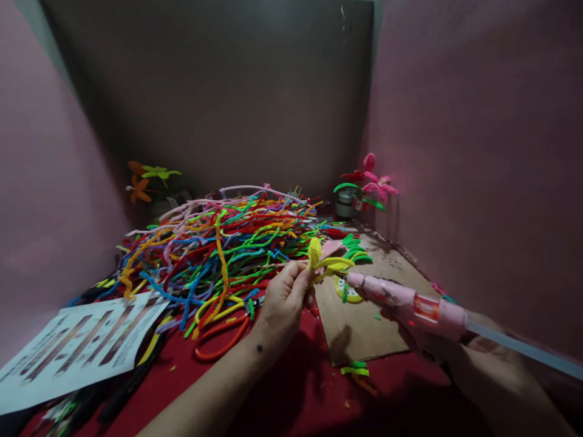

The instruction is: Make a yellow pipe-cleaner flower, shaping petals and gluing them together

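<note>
Between the thumb and fingers of my left hand (pixel 289 291) is a yellow pipe-cleaner flower (pixel 334 263), its petals spreading to the right. My right hand (pixel 449 346) grips a pink hot glue gun (pixel 405 301) from below, its fingers partly hidden under the body. A glue stick (pixel 523 346) sticks out of the gun's back end, and a small red light glows on its side. The nozzle tip points left, at or very near the flower's lower petals; I cannot tell if they touch. Behind my left hand lie red-handled scissors (pixel 223 340).
A large heap of coloured pipe cleaners (pixel 228 243) covers the back left. A cardboard sheet (pixel 364 334) carries a yellow round object (pixel 350 291) and green pieces. A printed paper (pixel 82 349) lies at left. Finished-looking pink flowers (pixel 381 184) stand by the right wall, orange ones (pixel 138 189) at left.
</note>
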Action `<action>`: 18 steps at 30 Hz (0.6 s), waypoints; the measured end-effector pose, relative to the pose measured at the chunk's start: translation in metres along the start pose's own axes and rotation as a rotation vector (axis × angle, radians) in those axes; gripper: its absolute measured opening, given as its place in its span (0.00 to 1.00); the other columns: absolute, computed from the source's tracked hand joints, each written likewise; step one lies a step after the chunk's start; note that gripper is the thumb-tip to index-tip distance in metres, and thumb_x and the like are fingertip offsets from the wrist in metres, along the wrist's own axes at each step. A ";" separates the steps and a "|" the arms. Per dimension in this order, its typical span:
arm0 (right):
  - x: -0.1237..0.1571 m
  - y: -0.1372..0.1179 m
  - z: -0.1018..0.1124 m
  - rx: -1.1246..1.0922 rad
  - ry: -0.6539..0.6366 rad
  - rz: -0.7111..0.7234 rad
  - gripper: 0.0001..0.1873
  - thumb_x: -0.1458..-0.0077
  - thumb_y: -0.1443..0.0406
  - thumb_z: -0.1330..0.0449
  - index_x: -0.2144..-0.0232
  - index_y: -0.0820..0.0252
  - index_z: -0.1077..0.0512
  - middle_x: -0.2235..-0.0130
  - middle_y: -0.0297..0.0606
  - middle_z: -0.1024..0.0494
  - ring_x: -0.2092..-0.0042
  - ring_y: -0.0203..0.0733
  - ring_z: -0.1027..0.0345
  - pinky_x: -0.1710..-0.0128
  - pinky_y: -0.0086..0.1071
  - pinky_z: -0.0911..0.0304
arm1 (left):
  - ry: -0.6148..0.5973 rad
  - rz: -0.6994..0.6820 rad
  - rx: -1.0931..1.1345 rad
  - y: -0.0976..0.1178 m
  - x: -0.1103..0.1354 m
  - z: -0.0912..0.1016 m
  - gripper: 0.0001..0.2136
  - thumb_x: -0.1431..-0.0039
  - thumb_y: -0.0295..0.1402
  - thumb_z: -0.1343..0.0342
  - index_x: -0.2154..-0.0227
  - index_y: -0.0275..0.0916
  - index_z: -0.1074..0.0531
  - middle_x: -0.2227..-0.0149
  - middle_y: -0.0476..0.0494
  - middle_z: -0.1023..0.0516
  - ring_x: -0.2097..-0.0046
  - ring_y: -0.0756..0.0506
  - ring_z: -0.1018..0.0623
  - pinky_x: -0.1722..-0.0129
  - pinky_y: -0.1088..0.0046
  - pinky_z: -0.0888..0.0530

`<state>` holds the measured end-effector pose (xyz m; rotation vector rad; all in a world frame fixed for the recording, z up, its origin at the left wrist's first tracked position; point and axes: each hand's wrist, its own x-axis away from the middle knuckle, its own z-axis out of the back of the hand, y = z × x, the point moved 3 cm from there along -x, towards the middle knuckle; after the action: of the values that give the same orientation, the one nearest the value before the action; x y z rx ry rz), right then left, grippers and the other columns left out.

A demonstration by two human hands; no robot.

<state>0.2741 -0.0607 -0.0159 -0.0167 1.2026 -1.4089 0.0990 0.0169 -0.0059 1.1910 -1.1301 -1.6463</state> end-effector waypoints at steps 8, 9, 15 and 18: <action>0.008 0.029 0.017 -0.649 -0.231 -0.571 0.19 0.65 0.62 0.33 0.65 0.61 0.24 0.73 0.44 0.22 0.73 0.43 0.29 0.78 0.27 0.35 | -0.024 -0.004 0.012 -0.002 -0.002 -0.001 0.10 0.42 0.35 0.55 0.76 0.37 0.37 0.84 0.55 0.38 0.81 0.55 0.38 0.79 0.79 0.40; 0.009 0.031 0.016 -0.682 -0.246 -0.568 0.21 0.64 0.61 0.34 0.64 0.61 0.24 0.73 0.44 0.22 0.73 0.44 0.30 0.78 0.28 0.35 | -0.027 -0.003 0.023 -0.001 -0.002 -0.001 0.10 0.43 0.35 0.55 0.76 0.37 0.38 0.83 0.55 0.39 0.81 0.55 0.38 0.79 0.79 0.40; 0.017 0.043 0.009 -0.729 -0.307 -0.573 0.25 0.68 0.61 0.32 0.62 0.61 0.25 0.69 0.44 0.23 0.75 0.39 0.34 0.80 0.27 0.40 | -0.033 0.013 0.071 -0.003 -0.001 -0.004 0.11 0.44 0.36 0.53 0.78 0.37 0.39 0.83 0.56 0.42 0.81 0.56 0.42 0.82 0.80 0.43; 0.018 0.047 0.010 -0.740 -0.303 -0.596 0.28 0.68 0.61 0.32 0.59 0.61 0.26 0.66 0.44 0.23 0.74 0.40 0.33 0.80 0.26 0.40 | -0.038 0.016 0.070 -0.004 -0.001 -0.004 0.11 0.44 0.36 0.53 0.78 0.37 0.39 0.83 0.56 0.43 0.81 0.56 0.43 0.82 0.81 0.45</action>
<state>0.3088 -0.0683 -0.0524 -1.1404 1.4550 -1.3006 0.1031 0.0180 -0.0102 1.1960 -1.2266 -1.6359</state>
